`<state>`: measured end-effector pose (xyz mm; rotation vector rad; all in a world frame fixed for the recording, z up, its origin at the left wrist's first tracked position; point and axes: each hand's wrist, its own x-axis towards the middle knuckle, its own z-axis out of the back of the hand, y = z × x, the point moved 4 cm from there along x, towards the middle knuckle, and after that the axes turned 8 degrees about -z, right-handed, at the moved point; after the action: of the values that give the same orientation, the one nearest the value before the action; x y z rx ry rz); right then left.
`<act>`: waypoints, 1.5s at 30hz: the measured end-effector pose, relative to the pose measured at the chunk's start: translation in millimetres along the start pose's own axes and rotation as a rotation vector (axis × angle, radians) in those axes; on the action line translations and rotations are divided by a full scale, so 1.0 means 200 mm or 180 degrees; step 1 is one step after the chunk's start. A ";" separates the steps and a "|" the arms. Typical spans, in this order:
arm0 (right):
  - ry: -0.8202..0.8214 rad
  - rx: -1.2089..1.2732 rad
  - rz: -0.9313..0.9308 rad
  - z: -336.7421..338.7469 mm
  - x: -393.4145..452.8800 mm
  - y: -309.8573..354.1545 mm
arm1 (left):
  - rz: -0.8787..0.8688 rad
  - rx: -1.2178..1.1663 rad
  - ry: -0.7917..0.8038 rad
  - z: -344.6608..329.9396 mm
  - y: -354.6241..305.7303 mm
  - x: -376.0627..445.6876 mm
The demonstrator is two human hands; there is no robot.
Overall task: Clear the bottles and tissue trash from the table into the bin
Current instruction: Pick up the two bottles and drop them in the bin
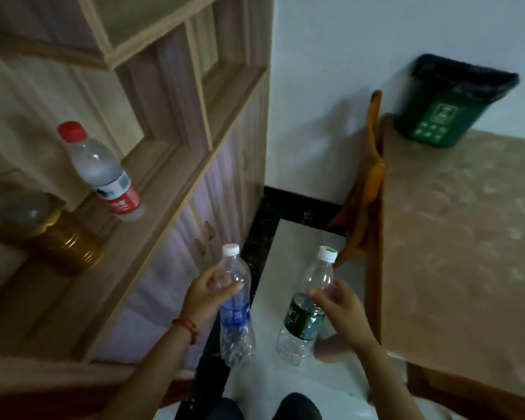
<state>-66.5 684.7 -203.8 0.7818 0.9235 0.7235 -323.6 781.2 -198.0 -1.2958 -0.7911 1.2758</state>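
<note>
A: What is the biggest thing here, and does it matter for the job?

B: The wooden shelf unit with cupboard doors (152,165) fills the left half of the frame. On the right is the table with a beige patterned cover (467,237). The green plastic bin with a black liner (449,113) stands on the far corner of that table, in the upper right of the frame.

A: And the bottles?

B: Two are in the hands, low in the middle of the frame, over the floor and well apart from the bin. The left hand (206,294) has its fingers wrapped around the upper body of a clear plastic bottle with a blue label and white cap (235,307). The right hand (340,304) pinches a clear plastic bottle with a dark green label and white cap (306,307) between thumb and fingers.

A: So how much is done?

B: I judge it is about the middle. Nothing is visibly in the bin; its inside is hidden. These two must still be dropped there. A clear bottle with a red cap and red label (100,174) stands on the shelf at the left, beside a gold-coloured jar (70,247). I see no tissue trash in this view.
</note>
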 end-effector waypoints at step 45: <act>-0.0974 0.1146 0.0658 0.86 2.01 1.44 | -0.1294 -0.0318 0.1228 -0.92 -1.38 2.71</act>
<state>196.6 1114.5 -63.6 1.2833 0.7068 0.5996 19.9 1304.4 -88.3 -1.3238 -0.7944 0.6456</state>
